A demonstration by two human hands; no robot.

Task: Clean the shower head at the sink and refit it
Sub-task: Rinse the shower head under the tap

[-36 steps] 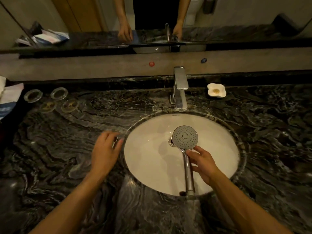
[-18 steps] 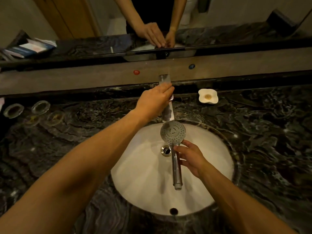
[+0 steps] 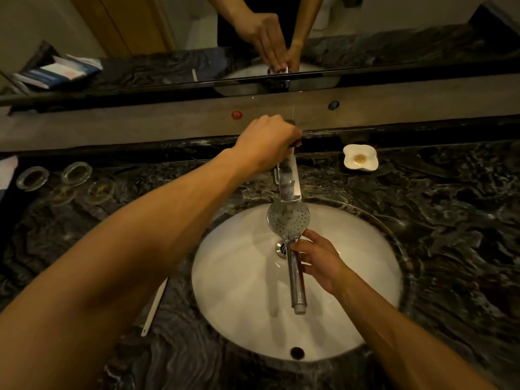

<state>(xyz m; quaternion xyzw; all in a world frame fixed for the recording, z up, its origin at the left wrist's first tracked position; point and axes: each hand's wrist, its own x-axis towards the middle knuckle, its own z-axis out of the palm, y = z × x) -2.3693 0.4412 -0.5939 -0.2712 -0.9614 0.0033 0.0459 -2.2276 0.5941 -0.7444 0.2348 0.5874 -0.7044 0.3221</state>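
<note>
A chrome shower head with a round perforated face and a long handle hangs over the white oval sink. Its face points up, right under the spout of the chrome faucet. My right hand grips the handle just below the round face. My left hand reaches across and is curled over the faucet's lever at the back of the basin. I cannot tell whether water is running. The drain shows just left of the handle.
Dark marble counter surrounds the sink. A white soap dish sits back right. Several glass coasters lie back left. A thin white stick lies left of the basin. A mirror runs above a ledge with red and blue dots.
My left hand left the counter edge, reached to the faucet lever and closed over it. My right hand moved the shower head up under the spout.
</note>
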